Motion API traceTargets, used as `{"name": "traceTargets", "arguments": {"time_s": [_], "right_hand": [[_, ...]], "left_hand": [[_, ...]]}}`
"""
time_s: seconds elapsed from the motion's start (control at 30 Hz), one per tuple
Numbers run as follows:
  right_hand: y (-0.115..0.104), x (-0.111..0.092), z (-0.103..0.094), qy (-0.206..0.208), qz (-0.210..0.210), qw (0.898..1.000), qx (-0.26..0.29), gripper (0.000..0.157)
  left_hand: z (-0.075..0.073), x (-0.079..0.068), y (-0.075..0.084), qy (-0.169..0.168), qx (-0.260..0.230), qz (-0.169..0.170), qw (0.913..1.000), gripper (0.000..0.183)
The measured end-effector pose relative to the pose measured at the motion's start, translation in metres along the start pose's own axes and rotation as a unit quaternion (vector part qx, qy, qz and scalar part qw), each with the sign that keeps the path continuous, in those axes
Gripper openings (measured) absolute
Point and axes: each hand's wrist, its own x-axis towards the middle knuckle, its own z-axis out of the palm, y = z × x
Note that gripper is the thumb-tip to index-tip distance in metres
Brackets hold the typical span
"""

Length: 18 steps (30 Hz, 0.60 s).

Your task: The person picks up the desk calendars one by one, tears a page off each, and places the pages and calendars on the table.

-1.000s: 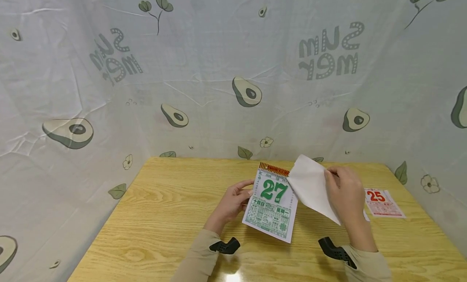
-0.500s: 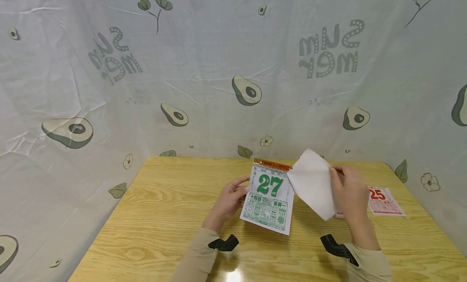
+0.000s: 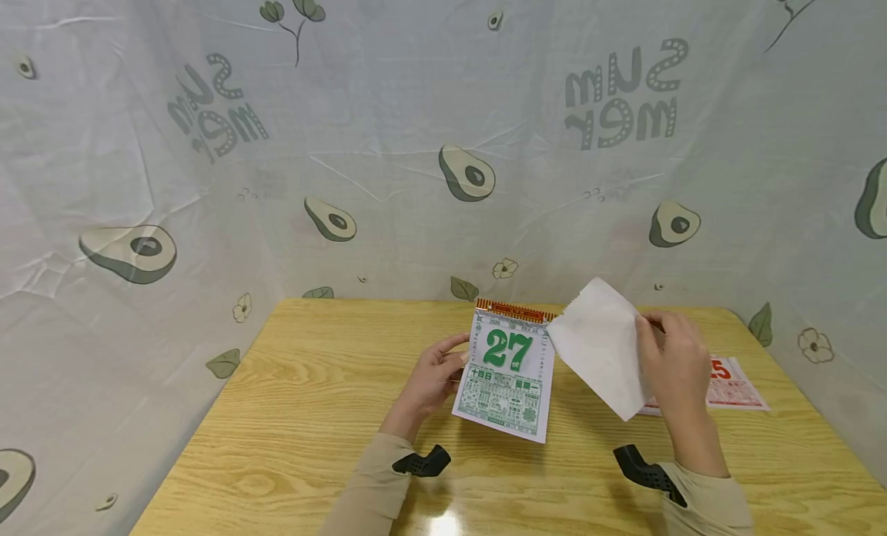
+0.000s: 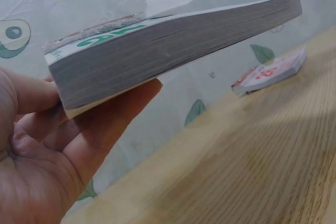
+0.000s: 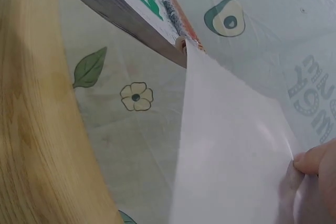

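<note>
A thick tear-off calendar (image 3: 502, 386) with a green 27 and a red and gold top binding is tilted above the table in the head view. My left hand (image 3: 431, 382) grips it by its left side, and in the left wrist view the fingers (image 4: 113, 121) reach under the page block. My right hand (image 3: 677, 363) pinches a sheet of paper (image 3: 601, 350) by its right edge, plain white side showing. That sheet has a ragged upper edge. One corner meets the calendar's top right corner, as the right wrist view shows.
Beyond the right hand, a red-printed calendar pad (image 4: 270, 73) lies on the wooden table (image 3: 312, 405); its red number is partly covered by that hand in the head view. A printed avocado curtain (image 3: 395, 135) hangs behind the table.
My right hand has moved to the right with the sheet, pulling it away from the calendar's face. The calendar has shifted slightly left and tipped up in my left hand.
</note>
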Motion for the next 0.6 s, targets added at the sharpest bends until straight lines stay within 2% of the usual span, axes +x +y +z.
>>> {"name": "traceTargets", "arguments": {"time_s": [0.43,0.6], "right_hand": [[0.0007,0.0001,-0.0006,-0.007,0.011,1.000,-0.002,0.020],[0.0025,0.0005,-0.0021,0.007,0.016,1.000,0.004,0.020]], "left_hand": [[-0.0002,0.0000,0.0013,0.008,-0.005,-0.002,1.0000,0.045],[-0.0022,-0.0013,0.0027,0.026,-0.006,0.013,0.9995,0.044]]}}
